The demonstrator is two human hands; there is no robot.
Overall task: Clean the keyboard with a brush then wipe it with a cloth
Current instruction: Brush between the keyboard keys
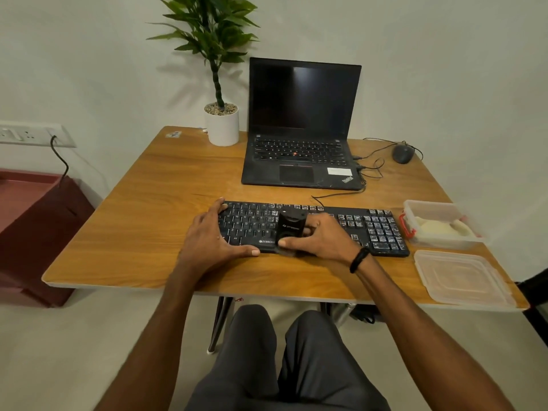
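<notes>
Right hand (324, 238) fingers (310, 231) grip brush (289, 228) atop keyboard (372, 229).

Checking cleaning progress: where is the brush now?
Head view: the brush stands on the middle of the keyboard, gripped by the right hand, just right of the left hand.

Matt black plastic keyboard (355, 229) on smooth, wood-grain table (154, 209); translucent plastic lid (459, 277).

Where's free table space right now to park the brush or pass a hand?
Free: the wide left side of the table, bordered by plant pot, laptop and keyboard; the strip between laptop and keyboard, though a cable crosses its right part. Crowded: the right edge, with container, lid and mouse. Right hand grips the brush mid-keyboard.
</notes>
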